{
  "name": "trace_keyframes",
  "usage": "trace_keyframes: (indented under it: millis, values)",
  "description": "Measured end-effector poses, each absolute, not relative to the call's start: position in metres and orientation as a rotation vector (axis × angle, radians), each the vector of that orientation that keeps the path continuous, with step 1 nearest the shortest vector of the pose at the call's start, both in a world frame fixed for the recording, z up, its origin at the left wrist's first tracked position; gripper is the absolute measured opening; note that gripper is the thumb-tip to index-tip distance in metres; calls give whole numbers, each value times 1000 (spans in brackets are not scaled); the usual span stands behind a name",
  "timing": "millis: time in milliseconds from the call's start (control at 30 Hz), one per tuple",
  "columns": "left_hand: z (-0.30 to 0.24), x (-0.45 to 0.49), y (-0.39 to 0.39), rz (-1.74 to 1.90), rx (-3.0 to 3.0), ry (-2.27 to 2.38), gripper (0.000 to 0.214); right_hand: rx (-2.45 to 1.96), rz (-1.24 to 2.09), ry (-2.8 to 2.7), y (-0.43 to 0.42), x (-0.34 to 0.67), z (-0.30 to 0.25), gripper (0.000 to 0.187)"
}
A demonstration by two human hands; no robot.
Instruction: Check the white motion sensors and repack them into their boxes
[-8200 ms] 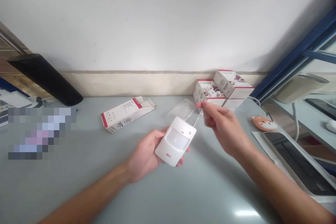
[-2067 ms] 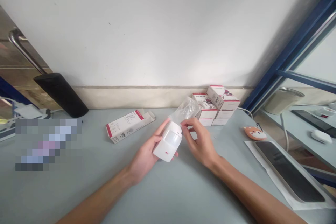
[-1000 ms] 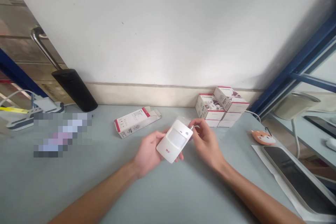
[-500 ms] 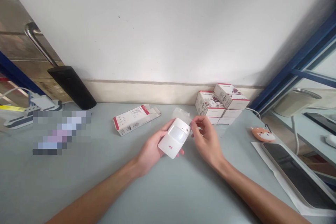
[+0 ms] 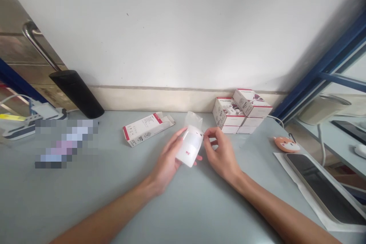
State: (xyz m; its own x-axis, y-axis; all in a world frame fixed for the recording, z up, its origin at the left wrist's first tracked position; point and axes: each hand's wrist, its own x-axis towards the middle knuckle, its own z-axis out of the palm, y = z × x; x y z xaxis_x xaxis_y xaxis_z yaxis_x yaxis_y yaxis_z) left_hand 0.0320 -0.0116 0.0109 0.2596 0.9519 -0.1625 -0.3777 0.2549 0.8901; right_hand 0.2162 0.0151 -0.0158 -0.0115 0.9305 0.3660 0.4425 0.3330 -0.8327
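A white motion sensor point(image 5: 191, 148) with a curved lens panel and small red marking is in my left hand point(image 5: 168, 160), whose fingers wrap around its left side and underneath. Past the sensor's upper end sticks a clear plastic bag point(image 5: 195, 119), which seems to surround it. My right hand point(image 5: 222, 152) is at the upper right edge of the sensor, thumb and forefinger closed in a pinch. Those fingertips appear to grip the bag's edge; the exact contact is too small to see clearly. An opened white-and-red carton point(image 5: 148, 127) lies beyond my left hand.
Several white-and-red boxes point(image 5: 241, 112) are stacked at the back right against the wall. Further right are an orange animal-faced case point(image 5: 286, 143) and a phone point(image 5: 323, 187) on white paper. A black cylinder point(image 5: 77, 93) and a power strip point(image 5: 34, 122) stand left.
My left hand has turned the sensor more upright and moved it slightly right. The plastic bag now rises further above its top. My right hand has shifted slightly left with it.
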Motion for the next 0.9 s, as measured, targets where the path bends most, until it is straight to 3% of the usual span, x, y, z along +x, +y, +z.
trace_keyframes:
  millis: [333, 633, 800, 900]
  values:
    - [7, 33, -13, 1093, 890, 1070, 64, -1125, 716, -1736, 8, 212, -17, 2]
    - [1, 26, -7, 1032, 953, 966, 60, -1009, 650, -1846, 9, 216, -12, 11]
    - [9, 24, -5, 1067, 947, 974, 61, -986, 876, -1691, 7, 214, -8, 7]
    - [12, 24, -4, 1063, 951, 995, 72, -1068, 1094, -1454, 9, 211, -10, 21]
